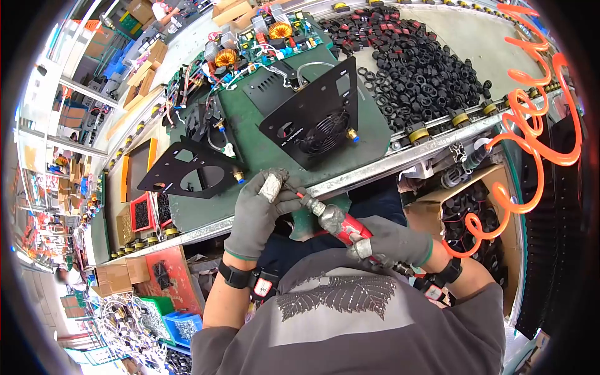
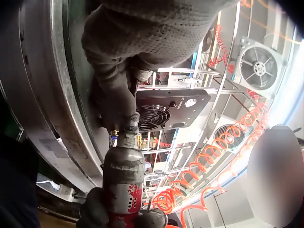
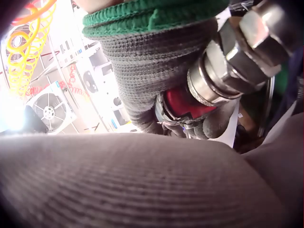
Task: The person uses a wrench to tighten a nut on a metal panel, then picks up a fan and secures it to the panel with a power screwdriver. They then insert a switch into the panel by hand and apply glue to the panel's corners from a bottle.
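A red and silver air tool (image 1: 342,226) lies in the gloved right hand (image 1: 395,240), whose fingers curl round its body. The left hand (image 1: 259,209), also gloved, pinches the tip end of the tool with thumb and fingers; the left wrist view shows those fingers at the silver nose of the tool (image 2: 124,166). What else the left fingers hold is hidden. Beyond the hands, a black panel with a fan (image 1: 322,128) stands tilted on the green board (image 1: 250,140). A second black panel with a round hole (image 1: 187,170) stands to its left.
Circuit boards with copper coils (image 1: 269,44) lie at the back. A heap of black rings (image 1: 431,87) is at the back right. An orange coiled hose (image 1: 531,144) hangs on the right. The metal table edge (image 1: 350,178) runs before the body; red bins (image 1: 142,212) are at left.
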`<state>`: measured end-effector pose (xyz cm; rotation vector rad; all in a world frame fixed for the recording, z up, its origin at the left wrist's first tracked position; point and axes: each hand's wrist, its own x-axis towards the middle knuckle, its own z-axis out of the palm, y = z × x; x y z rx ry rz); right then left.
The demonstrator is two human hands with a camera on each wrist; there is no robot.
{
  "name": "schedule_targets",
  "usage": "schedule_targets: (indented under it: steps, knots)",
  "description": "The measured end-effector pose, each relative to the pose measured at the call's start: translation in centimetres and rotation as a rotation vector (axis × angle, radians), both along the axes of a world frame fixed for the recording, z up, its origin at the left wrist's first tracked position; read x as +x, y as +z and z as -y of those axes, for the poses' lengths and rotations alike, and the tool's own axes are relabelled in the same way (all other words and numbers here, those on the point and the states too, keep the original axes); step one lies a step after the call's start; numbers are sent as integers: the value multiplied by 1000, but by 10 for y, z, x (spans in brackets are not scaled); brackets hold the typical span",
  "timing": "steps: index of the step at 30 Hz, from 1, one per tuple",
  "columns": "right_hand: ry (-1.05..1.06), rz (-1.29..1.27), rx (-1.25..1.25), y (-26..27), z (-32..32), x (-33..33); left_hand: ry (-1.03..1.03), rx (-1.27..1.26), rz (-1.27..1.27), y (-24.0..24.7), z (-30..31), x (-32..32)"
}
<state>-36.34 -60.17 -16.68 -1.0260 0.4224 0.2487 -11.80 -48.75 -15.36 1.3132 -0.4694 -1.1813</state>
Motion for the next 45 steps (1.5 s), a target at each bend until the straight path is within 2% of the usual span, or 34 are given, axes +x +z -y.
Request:
schedule_targets:
  steps: [2, 4, 6, 7, 8, 10, 12, 15, 19, 21, 24, 25, 28, 31, 35, 37, 38, 40, 41, 42, 45]
  knots:
    - [-15, -10, -9, -1, 1, -5, 4, -6, 1, 3, 3, -7]
    - [-33, -22, -20, 2, 2, -13, 49, 180, 188, 15, 8, -17]
    - [-114, -68, -73, 11, 5, -24, 181, 35, 407, 5, 13, -6]
    - [-140, -107, -105, 12, 4, -28, 111, -91, 664, -4, 13, 11]
    - [-141, -111, -105, 12, 4, -29, 111, -91, 661, -2, 20, 12]
    - [-193, -145, -189, 11, 2, -32, 4, -208, 1152, 5, 31, 11]
    - [-202, -126, -202, 18, 3, -30, -64, -122, 1113, 7, 37, 7]
    - [-190, -131, -195, 25, 5, -25, 20, -391, 1386, -6, 48, 6]
    - [-148, -185, -175, 29, 7, -18, 12, -353, 1238, 2, 48, -1]
    - [-155, -181, -160, 27, 5, -17, -42, -138, 1158, 4, 44, -5]
    - [-195, -186, -145, 29, -3, -16, 9, -259, 1146, -5, 48, -3]
    - [-228, -197, -142, 31, -5, -15, -2, -191, 1107, -3, 48, -4]
    - [-179, -264, -151, 37, -3, -10, 12, -241, 1105, -7, 47, -4]
    - [-231, -247, -92, 41, -8, -7, 40, -237, 1059, -6, 49, -8]
    - [-209, -265, -135, 41, -9, -5, 68, -259, 1049, -5, 49, -10]
    - [-243, -267, -123, 37, -10, -8, -10, -126, 990, 3, 46, -9]
    - [-223, -262, -133, 33, -11, -12, 13, -122, 994, 0, 41, -9]
    - [-188, -209, -169, 22, -7, -24, 214, -346, 1080, -6, 20, -7]
    - [-187, -154, -179, 18, -8, -30, 169, -171, 1154, 6, -4, 1]
    - [-185, -96, -181, 17, -9, -35, 166, -95, 1102, 2, -28, 14]
    - [-88, -141, -173, 20, -7, -28, 417, 184, 1046, -11, -87, 65]
